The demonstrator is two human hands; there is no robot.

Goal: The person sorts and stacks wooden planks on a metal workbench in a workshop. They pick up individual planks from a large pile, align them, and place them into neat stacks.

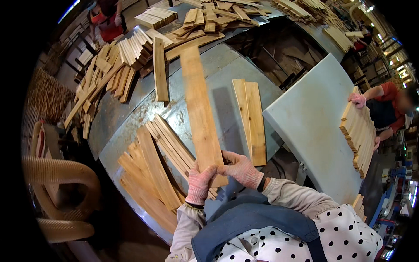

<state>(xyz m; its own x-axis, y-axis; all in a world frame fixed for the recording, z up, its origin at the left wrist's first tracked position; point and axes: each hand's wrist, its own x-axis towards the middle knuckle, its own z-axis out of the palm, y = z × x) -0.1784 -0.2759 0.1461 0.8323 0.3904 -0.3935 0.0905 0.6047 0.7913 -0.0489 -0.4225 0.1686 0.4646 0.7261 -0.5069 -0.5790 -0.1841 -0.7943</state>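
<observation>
A long wooden board (198, 100) is held up over the metal table (174, 111), its near end between my gloved hands. My left hand (202, 183) grips the board's near left edge, thumb on its face. On the right edge, my right hand (242, 169) is closed with its thumb on the wood. Left of the held board lies a group of narrow strips (171, 142). Wider boards (155, 168) are spread beside them at the table's left edge. Two boards (255, 124) lie side by side to the right.
Loose boards (209, 19) are heaped at the far side, with more piled (102, 78) at far left. A raised grey panel (312, 113) stands right, where a co-worker (386, 107) in pink gloves handles a stack of strips (360, 133). Ribbed hoses (65, 174) stand left.
</observation>
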